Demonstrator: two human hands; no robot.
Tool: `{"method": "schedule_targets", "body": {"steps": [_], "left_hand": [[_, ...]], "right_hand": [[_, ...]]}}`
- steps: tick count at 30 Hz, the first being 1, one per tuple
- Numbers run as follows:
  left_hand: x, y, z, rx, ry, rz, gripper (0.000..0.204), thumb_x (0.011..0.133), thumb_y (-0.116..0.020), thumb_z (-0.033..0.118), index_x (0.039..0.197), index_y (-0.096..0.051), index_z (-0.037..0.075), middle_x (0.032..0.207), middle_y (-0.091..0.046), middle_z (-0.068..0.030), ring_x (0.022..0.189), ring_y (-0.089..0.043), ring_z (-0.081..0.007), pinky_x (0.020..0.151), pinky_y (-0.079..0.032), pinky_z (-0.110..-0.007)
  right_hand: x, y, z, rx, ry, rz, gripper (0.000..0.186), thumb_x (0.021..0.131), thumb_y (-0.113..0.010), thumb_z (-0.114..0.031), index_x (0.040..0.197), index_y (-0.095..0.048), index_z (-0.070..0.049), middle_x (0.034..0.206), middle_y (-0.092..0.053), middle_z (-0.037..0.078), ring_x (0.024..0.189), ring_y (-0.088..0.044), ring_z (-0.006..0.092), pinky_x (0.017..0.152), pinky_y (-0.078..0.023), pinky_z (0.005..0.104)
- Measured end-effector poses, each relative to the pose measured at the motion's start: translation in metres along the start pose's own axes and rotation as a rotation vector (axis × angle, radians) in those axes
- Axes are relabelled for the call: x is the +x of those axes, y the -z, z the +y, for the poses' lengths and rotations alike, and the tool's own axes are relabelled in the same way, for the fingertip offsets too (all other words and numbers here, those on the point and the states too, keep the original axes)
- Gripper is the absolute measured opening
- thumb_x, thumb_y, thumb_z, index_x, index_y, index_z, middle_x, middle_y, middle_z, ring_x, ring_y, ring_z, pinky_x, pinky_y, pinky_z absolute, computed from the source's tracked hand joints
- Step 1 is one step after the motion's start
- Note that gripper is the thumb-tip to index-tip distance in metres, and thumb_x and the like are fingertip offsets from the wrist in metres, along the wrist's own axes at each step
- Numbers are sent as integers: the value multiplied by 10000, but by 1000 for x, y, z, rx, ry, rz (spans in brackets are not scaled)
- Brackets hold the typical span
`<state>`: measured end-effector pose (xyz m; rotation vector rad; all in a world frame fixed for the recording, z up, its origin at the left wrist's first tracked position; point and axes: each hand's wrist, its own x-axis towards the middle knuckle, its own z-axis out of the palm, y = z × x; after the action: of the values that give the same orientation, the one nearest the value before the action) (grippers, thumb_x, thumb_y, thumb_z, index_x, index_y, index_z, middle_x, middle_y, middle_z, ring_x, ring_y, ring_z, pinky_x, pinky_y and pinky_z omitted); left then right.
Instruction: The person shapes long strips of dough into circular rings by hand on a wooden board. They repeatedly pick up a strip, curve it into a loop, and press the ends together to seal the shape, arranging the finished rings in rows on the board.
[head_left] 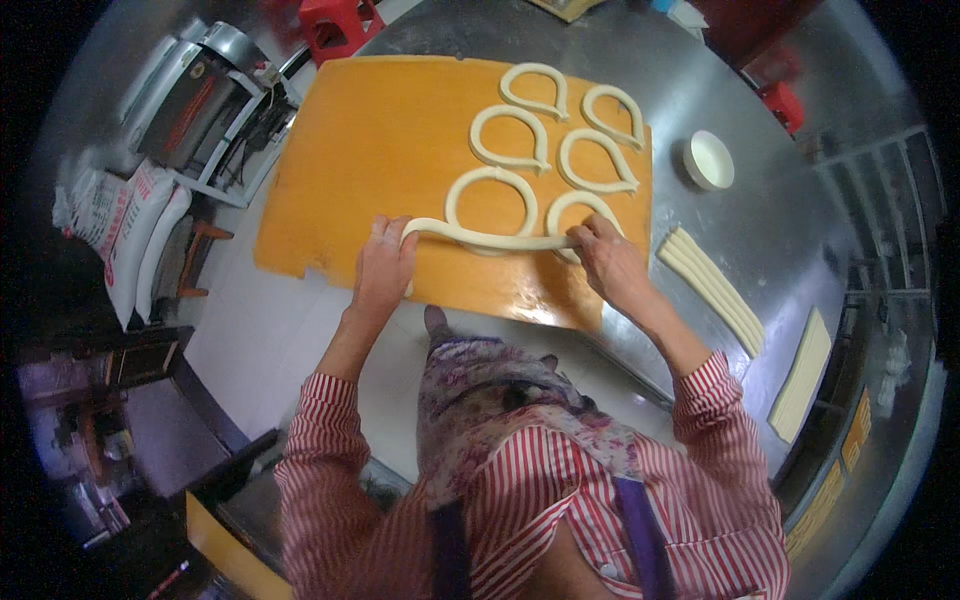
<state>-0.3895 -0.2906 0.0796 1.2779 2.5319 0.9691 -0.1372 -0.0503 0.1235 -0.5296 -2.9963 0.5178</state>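
Note:
A long pale dough rope (475,237) is stretched between my two hands over the front part of an orange board (340,150). My left hand (390,255) pinches its left end, with a short tail hanging below. My right hand (605,255) grips the right part. Several dough loops (534,67) lie behind the rope on the board; the two front loops are partly hidden by the rope and my right hand.
On the steel table (760,250), right of the board, are a white bowl (708,160) and dough strips (710,290), with another bundle (798,375) farther right. Red stools (330,25), a steel machine (175,90) and white sacks (140,230) stand around the table.

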Motion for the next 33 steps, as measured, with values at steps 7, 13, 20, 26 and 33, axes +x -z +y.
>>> {"method": "schedule_targets", "body": {"steps": [7, 13, 20, 26, 33], "left_hand": [[129, 33, -89, 26, -21, 55, 237, 950, -606, 154, 1142, -638, 19, 1068, -582, -237, 928, -623, -451, 784, -523, -503], [260, 39, -111, -47, 46, 237, 291, 948, -620, 223, 1113, -649, -15, 1082, -596, -265, 978, -607, -471, 808, -500, -521], [308, -77, -177, 100, 366, -11, 427, 936, -650, 373, 1141, -662, -2, 1179, -625, -230, 1051, -614, -413, 861, -507, -508], [338, -75, -166, 156, 59, -110, 414, 925, -651, 386, 1197, -660, 74, 1136, -633, -154, 982, -655, -358, 788, -542, -493], [353, -95, -182, 95, 17, 44, 318, 879, -693, 241, 1160, -685, 93, 1121, -620, -115, 1044, -633, -311, 838, -532, -463]], "right_hand": [[183, -11, -4, -48, 5, 78, 179, 893, -557, -47, 1053, -638, -48, 962, -573, 165, 882, -621, 383, 722, -515, 463], [317, 18, 23, 12, -159, 285, 166, 911, -610, -139, 978, -680, -4, 963, -655, 217, 857, -649, 418, 745, -520, 473], [388, -109, 91, 128, -359, 224, 193, 844, -682, -195, 904, -706, -13, 846, -680, 257, 840, -681, 429, 734, -542, 503], [416, -124, 83, -57, -342, 126, 327, 868, -712, -293, 1066, -708, -32, 935, -682, 217, 873, -663, 399, 753, -528, 480], [402, -93, 72, 88, -333, 121, 296, 844, -693, -116, 1133, -691, -52, 1098, -680, 130, 852, -672, 342, 747, -539, 429]]}}
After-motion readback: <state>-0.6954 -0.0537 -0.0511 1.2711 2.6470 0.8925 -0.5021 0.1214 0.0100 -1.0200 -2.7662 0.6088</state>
